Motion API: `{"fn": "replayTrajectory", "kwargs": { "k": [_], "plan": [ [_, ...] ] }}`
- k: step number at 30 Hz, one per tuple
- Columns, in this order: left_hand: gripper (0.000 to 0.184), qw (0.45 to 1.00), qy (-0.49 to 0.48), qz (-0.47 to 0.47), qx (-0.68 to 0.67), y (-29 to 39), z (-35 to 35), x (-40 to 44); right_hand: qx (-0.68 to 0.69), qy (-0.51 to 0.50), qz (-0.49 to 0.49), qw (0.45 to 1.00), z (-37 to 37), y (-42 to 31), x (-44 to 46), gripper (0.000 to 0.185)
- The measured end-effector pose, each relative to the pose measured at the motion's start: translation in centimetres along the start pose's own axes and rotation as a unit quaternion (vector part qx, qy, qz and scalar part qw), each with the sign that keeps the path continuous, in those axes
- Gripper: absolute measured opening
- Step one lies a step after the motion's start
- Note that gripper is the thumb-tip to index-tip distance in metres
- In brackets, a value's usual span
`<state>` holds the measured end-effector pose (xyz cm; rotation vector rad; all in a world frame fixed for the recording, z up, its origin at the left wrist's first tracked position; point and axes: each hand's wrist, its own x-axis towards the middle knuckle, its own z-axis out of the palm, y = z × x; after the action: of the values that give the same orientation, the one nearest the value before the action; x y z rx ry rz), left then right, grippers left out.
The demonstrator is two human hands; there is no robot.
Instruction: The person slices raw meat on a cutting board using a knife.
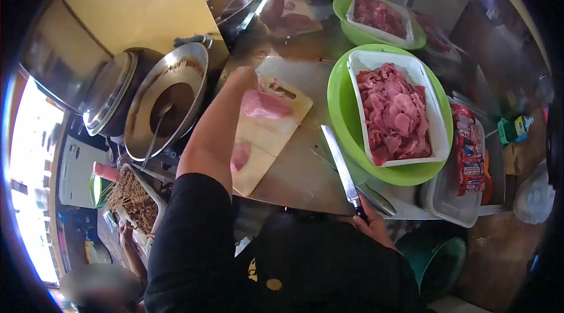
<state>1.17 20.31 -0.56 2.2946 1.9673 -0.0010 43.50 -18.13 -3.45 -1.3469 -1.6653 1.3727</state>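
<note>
My right hand is closed around the black handle of a long knife, its blade pointing away over the steel counter. My left hand reaches to the far side of a pale cutting board, beside a thick piece of raw meat. Its fingers are hidden behind the wrist and meat. A smaller meat piece lies nearer on the same board. To the right, a white tray heaped with sliced raw meat rests in a green basin.
A wide pan holds brown liquid and a ladle. A lidded pot stands behind it. Another person's hand is near a tray of skewers. Red packets lie over a clear container. A mirror-like panel reflects the counter.
</note>
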Motion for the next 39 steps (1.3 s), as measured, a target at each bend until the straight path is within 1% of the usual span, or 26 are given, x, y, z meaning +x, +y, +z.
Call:
{"fn": "replayTrajectory", "kwargs": {
  "k": [5, 6, 8, 9, 11, 12, 14, 15, 17, 18, 20, 23, 24, 26, 27, 29, 31, 33, 35, 38, 39],
  "plan": [
    [0.024, 0.997, 0.040, -0.033, -0.064, -0.8, -0.7, -0.7, -0.044, -0.017, -0.001, 0.999, 0.1, -1.4, 0.2, 0.063],
    [0.025, 0.998, 0.038, -0.014, -0.051, -0.5, -1.2, -0.9, -0.058, -0.023, 0.002, 0.998, 0.1, -1.5, 0.3, 0.064],
    [0.030, 0.999, 0.033, 0.023, -0.024, 0.2, -2.3, -1.3, -0.007, -0.025, 0.027, 0.999, 0.4, -1.3, 0.4, 0.064],
    [0.032, 0.997, 0.051, 0.020, -0.048, 0.1, -2.2, -1.1, 0.019, -0.026, 0.042, 0.999, 0.5, -1.2, 0.3, 0.064],
    [0.038, 0.992, 0.087, 0.014, -0.094, -0.1, -2.2, -0.5, -0.030, -0.032, 0.022, 0.999, 0.4, -1.3, 0.3, 0.064],
    [0.038, 0.988, 0.107, 0.026, -0.107, -0.2, -2.2, -0.5, -0.055, -0.034, 0.011, 0.998, 0.3, -1.5, 0.5, 0.064],
    [0.038, 0.979, 0.144, 0.054, -0.131, -0.1, -1.9, -0.6, -0.035, -0.026, 0.010, 0.999, 0.4, -2.2, 0.4, 0.064],
    [0.033, 0.975, 0.121, 0.049, -0.182, -0.1, -1.8, -0.4, -0.023, -0.020, 0.010, 0.999, 0.5, -2.4, 0.4, 0.064],
    [0.026, 0.956, 0.071, 0.042, -0.281, -0.1, -1.7, 0.1, -0.044, -0.012, 0.002, 0.999, 0.5, -2.2, 0.1, 0.064],
    [0.021, 0.940, 0.067, 0.055, -0.330, 0.3, -1.9, -0.1, -0.055, -0.007, -0.002, 0.998, 0.4, -2.1, -0.1, 0.064],
    [0.014, 0.899, 0.057, 0.082, -0.426, 1.1, -2.2, -0.5, -0.028, -0.002, 0.008, 1.000, 0.3, -2.8, -0.2, 0.064],
    [0.025, 0.863, 0.016, 0.118, -0.491, 1.7, -2.5, 0.2, 0.007, 0.010, 0.013, 1.000, 0.4, -1.7, -0.4, 0.062],
    [0.034, 0.871, 0.017, 0.124, -0.475, 2.3, -3.1, 0.1, 0.017, 0.014, 0.013, 1.000, 0.4, -1.4, -0.4, 0.062],
    [0.053, 0.886, 0.019, 0.135, -0.443, 3.3, -4.2, -0.3, -0.009, 0.014, 0.016, 1.000, 0.3, -1.6, -0.5, 0.061],
    [0.063, 0.892, 0.022, 0.155, -0.424, 3.7, -4.7, -0.4, -0.023, 0.013, 0.017, 1.000, 0.2, -1.8, -0.5, 0.061],
    [0.084, 0.902, 0.026, 0.191, -0.387, 4.2, -5.2, -0.7, -0.006, 0.015, 0.028, 0.999, 0.4, -1.1, -0.6, 0.061],
    [0.094, 0.902, 0.026, 0.199, -0.381, 5.1, -5.3, -0.5, -0.001, 0.014, 0.028, 1.000, 0.4, -0.8, -0.6, 0.062],
    [0.101, 0.914, 0.039, 0.222, -0.338, 5.9, -5.4, -0.4, -0.007, 0.013, 0.017, 1.000, 0.3, -0.8, -0.6, 0.063],
    [0.105, 0.929, 0.062, 0.262, -0.254, 7.6, -7.2, -1.9, -0.046, 0.016, 0.010, 0.999, 0.3, 0.3, -0.5, 0.063],
    [0.103, 0.938, 0.075, 0.286, -0.179, 9.0, -8.7, -2.3, -0.033, 0.019, 0.016, 0.999, 0.3, 0.2, -0.8, 0.064],
    [0.095, 0.930, 0.082, 0.298, -0.200, 9.4, -9.2, -2.7, -0.038, 0.020, 0.011, 0.999, 0.2, 0.0, -0.9, 0.064]
  ]
}}
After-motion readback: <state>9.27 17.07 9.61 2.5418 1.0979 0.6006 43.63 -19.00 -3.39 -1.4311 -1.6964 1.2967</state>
